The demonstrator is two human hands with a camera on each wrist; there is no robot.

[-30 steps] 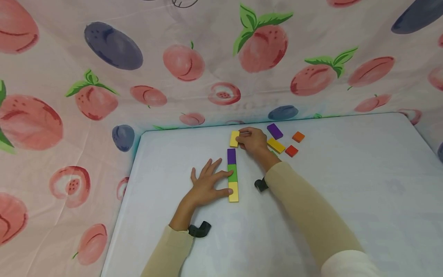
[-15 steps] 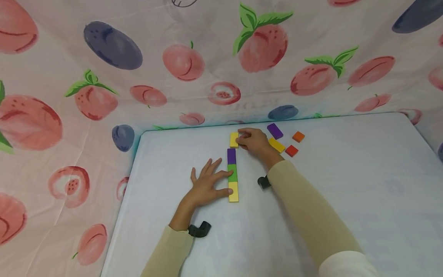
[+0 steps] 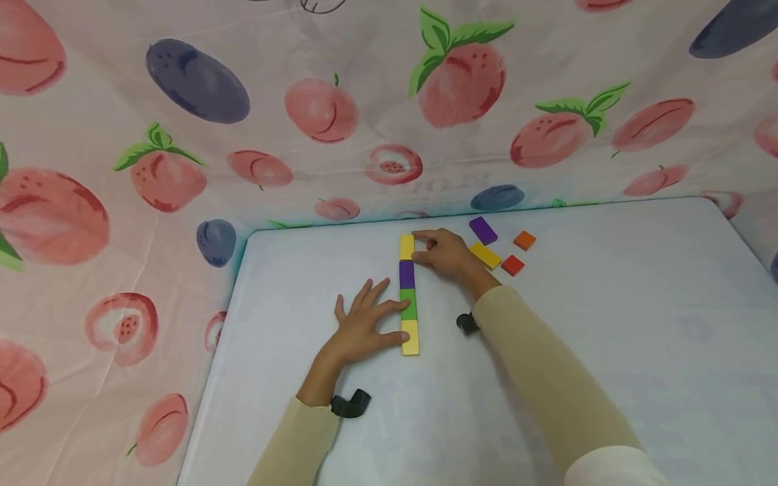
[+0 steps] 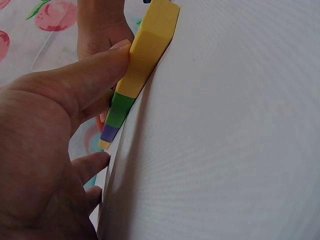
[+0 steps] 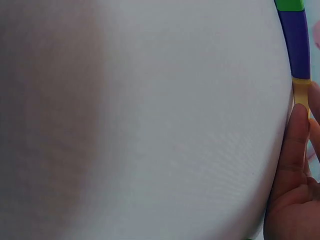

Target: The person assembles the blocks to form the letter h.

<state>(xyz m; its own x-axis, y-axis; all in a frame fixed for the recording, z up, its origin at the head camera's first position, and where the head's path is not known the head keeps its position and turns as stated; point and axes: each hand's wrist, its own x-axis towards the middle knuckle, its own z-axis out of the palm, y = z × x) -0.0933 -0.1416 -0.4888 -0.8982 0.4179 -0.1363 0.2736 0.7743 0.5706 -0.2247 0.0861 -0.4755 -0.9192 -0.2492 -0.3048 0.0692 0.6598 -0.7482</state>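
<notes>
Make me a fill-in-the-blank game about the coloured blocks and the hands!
1. The row of blocks has ____ blocks in it.
2. The right hand touches the row's far block, which is coloured ____.
3. In the row, the purple block sits between the far block and the ____ block.
4. The left hand has its thumb on the row's near block, which is coloured ____.

Missing words: four; yellow; green; yellow.

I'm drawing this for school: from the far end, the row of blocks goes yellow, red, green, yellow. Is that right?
Not quite: the second block is purple, not red, as the head view shows. From the far end, the row goes yellow, purple, green, yellow.
</notes>
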